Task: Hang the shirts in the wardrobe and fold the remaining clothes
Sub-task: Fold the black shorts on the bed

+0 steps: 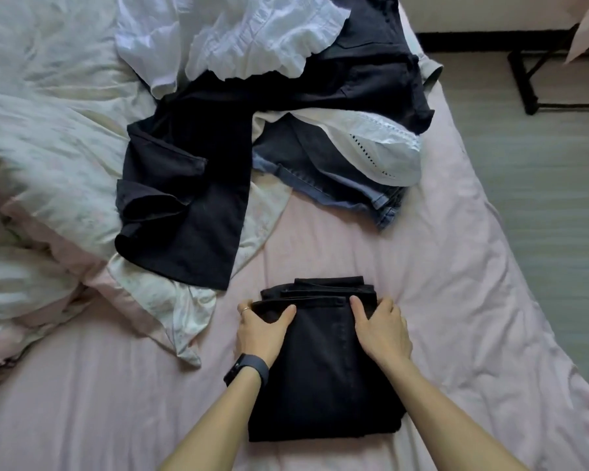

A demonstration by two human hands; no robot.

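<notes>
Folded black trousers [320,368] lie on the pink bed sheet [439,283] right in front of me. My left hand [261,331] grips their far left corner, thumb on top and fingers round the edge. My right hand [383,329] grips the far right corner the same way. Beyond them lies a heap of unfolded clothes: a dark navy garment [191,198] spread out, a white ruffled garment [245,35], blue jeans [320,171] and a white eyelet piece [381,147].
A crumpled white and pink duvet [41,164] fills the bed's left side. The bed's right edge drops to a grey floor [541,181], where a black metal frame [531,83] stands at the far right.
</notes>
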